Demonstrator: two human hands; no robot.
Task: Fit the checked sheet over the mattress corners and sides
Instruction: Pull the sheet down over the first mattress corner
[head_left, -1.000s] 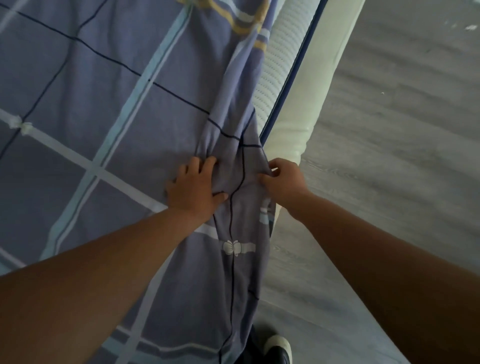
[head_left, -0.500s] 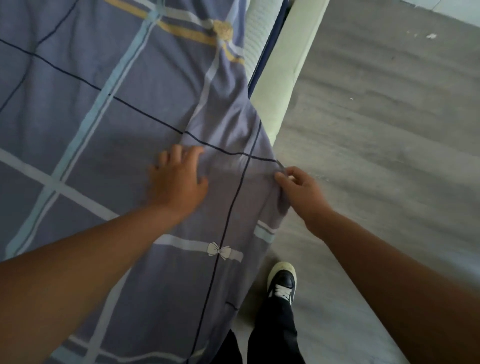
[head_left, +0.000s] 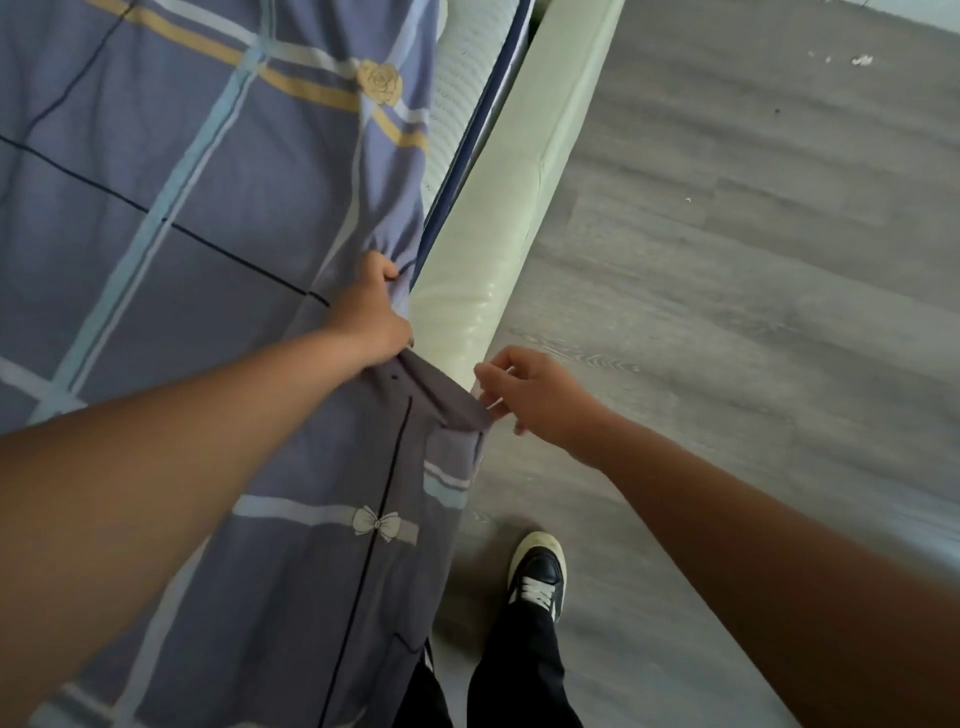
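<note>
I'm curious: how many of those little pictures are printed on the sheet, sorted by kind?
On the checked sheet, as far as it shows:
Yellow rose: 1
White bow: 1
Total: 2

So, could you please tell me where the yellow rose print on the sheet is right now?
The yellow rose print sits near the top of the head view, on the checked sheet beside the uncovered white mattress edge.

**Tight gap along the bed frame**

The pale frame (head_left: 498, 218) runs hard against the mattress (head_left: 462, 78), leaving only a narrow slot, partly filled by bunched sheet (head_left: 260, 249). Right of the frame the floor (head_left: 753, 260) lies open. Near its end, a shoe (head_left: 537, 571) stands on the floor.
</note>
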